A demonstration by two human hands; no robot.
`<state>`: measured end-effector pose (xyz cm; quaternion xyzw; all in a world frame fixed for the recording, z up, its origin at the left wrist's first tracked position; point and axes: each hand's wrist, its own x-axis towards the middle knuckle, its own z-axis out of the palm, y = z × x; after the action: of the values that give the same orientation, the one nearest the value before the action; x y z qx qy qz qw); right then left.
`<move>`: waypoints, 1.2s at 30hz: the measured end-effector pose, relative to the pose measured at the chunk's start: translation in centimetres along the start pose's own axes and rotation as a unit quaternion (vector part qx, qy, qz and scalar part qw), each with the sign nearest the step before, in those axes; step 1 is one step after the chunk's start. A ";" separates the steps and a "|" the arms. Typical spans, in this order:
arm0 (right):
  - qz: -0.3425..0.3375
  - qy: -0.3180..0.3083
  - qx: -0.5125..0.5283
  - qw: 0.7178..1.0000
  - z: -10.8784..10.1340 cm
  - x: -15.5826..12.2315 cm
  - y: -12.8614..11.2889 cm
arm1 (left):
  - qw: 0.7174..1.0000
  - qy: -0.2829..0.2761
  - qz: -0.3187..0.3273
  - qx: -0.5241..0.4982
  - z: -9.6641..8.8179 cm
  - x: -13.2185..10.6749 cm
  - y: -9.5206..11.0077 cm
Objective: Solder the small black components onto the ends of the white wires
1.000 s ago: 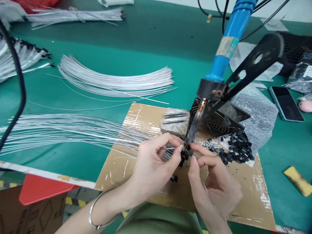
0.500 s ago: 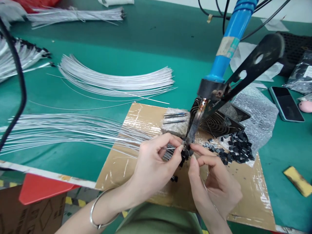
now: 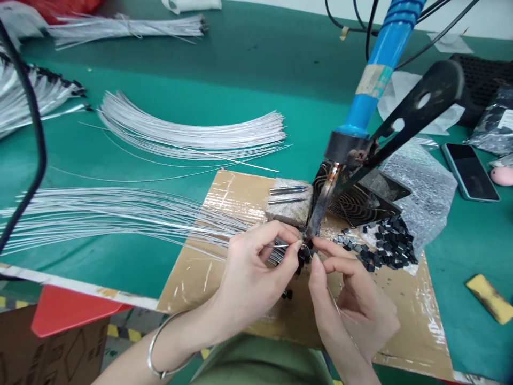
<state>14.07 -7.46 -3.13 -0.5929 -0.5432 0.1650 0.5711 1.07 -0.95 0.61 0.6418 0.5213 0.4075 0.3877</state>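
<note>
My left hand (image 3: 260, 267) pinches the end of a thin wire (image 3: 282, 245) between thumb and fingertips, just left of the soldering iron's dark tip (image 3: 317, 218). A loop of thin solder wire (image 3: 309, 250) rises from the closed fingers of my right hand (image 3: 352, 289) toward that tip; its tail (image 3: 337, 306) runs back across the palm. The blue-handled soldering iron (image 3: 363, 101) is fixed tip-down in a black metal bracket (image 3: 420, 109). Small black pieces (image 3: 303, 262) lie below the tip. The joint itself is hidden by my fingertips.
Under my hands lies a cardboard sheet (image 3: 224, 214). Around it are a stone-like block (image 3: 290, 214) with metal rods, a black fan (image 3: 348, 200), a pile of black pieces (image 3: 395, 243), a phone (image 3: 471, 171), a yellow sponge (image 3: 489, 298) and bundled white wires (image 3: 192, 131).
Both hands stay almost still at the iron's tip, with only a slight shift of the right fingertips and the solder loop. The view has moved a little.
</note>
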 end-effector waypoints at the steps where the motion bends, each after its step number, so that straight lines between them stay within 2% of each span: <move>1: 0.000 0.000 0.003 1.000 0.0 0.0 0.0 | 1.000 0.000 0.000 0.000 0.0 0.0 0.0; 10: 0.005 0.002 0.006 1.000 0.1 0.0 0.2 | 1.000 -0.005 -0.011 0.008 0.1 -0.1 -0.2; 24: -0.020 0.027 -0.017 0.999 0.4 0.3 0.0 | 1.000 -0.001 0.009 0.015 0.0 -0.1 -0.1; 30: -0.030 0.020 -0.003 0.999 0.3 0.3 -0.1 | 1.000 0.005 0.021 0.010 0.0 -0.2 -0.1; 36: -0.040 0.017 -0.005 0.999 0.2 0.3 0.1 | 1.000 0.003 0.004 0.004 0.1 -0.1 -0.4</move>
<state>14.02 -7.13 -3.12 -0.5759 -0.5577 0.1290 0.5837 0.97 -1.01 0.24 0.6441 0.5213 0.4089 0.3822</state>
